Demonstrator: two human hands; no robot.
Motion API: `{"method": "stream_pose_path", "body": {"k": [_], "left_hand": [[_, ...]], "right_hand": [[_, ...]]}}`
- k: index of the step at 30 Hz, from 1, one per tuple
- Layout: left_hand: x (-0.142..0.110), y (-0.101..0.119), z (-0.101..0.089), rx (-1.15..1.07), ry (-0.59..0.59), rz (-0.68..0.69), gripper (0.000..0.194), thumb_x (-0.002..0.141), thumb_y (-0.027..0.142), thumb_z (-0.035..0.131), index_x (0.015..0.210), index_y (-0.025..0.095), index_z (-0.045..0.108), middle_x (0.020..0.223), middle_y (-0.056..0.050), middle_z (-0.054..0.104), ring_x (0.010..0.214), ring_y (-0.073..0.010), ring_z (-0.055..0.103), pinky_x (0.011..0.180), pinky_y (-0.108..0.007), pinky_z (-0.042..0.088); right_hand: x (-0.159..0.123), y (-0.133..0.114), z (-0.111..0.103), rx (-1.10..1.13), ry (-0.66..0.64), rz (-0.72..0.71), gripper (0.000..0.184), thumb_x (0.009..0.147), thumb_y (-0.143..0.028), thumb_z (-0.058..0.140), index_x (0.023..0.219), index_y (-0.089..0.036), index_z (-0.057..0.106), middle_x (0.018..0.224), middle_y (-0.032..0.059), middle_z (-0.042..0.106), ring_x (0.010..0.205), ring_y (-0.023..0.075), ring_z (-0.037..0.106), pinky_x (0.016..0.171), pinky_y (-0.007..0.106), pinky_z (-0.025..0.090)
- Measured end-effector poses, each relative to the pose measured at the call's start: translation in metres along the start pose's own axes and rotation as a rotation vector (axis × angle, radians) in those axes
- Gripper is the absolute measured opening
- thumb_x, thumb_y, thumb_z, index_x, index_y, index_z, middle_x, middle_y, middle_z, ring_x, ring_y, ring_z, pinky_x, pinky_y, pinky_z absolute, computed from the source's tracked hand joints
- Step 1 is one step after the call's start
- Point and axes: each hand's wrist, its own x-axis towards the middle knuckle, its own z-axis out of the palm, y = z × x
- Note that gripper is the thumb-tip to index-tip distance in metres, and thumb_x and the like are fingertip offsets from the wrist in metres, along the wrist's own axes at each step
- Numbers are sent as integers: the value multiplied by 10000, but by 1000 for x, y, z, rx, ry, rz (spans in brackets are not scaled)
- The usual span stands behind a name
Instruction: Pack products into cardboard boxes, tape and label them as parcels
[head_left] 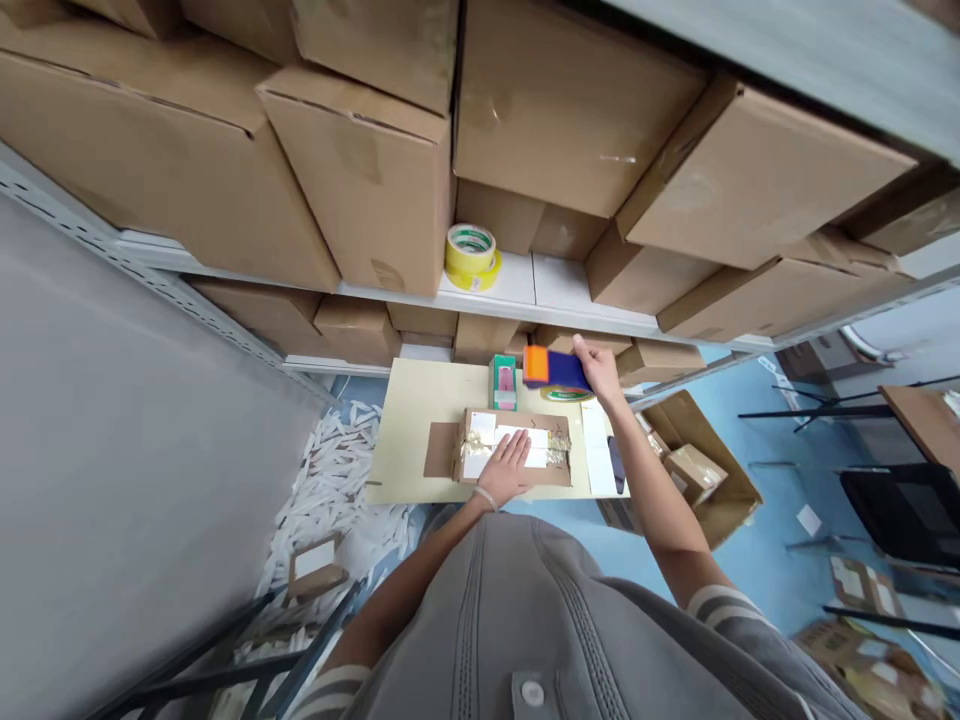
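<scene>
A small brown cardboard parcel (pixel 551 470) with white labels and crumpled tape lies on a pale tabletop (pixel 412 430). My left hand (pixel 506 467) rests flat on top of it, fingers stretched out. My right hand (pixel 600 368) grips an orange and blue tape dispenser (pixel 553 369) at the far edge of the table, its tape roll underneath. A small green and pink box (pixel 504 382) stands just left of the dispenser.
A yellow tape roll (pixel 471 255) sits on a white shelf among stacked cardboard boxes (pixel 360 170). White paper strips (pixel 322 490) litter the floor at left. An open carton (pixel 694 470) with small boxes stands right of the table. A dark phone-like object (pixel 616 465) lies near the parcel.
</scene>
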Motion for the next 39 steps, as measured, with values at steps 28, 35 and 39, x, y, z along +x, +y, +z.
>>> {"method": "stream_pose_path", "body": {"k": [28, 35, 39], "left_hand": [[42, 22, -19, -1534, -189, -668, 559, 954, 553, 354, 1316, 168, 538, 1210, -130, 672, 1058, -241, 673, 977, -467, 528], [41, 22, -30, -1723, -174, -784, 450, 914, 507, 505, 1188, 163, 601, 1175, -131, 681, 988, -206, 691, 1008, -445, 507], [42, 23, -29, -1851, -193, -870, 330, 911, 428, 548, 1096, 166, 627, 1102, -116, 700, 959, -190, 686, 997, -410, 507]], "right_hand": [[-136, 105, 17, -382, 39, 397, 605, 958, -541, 324, 466, -209, 441, 508, 62, 560, 544, 172, 517, 534, 271, 251], [-137, 107, 18, -422, 34, 390, 581, 971, -492, 350, 483, -204, 475, 538, 70, 594, 581, 185, 559, 552, 275, 252], [-136, 106, 18, -449, 0, 388, 586, 980, -486, 332, 500, -198, 504, 554, 68, 609, 599, 180, 573, 552, 267, 254]]}}
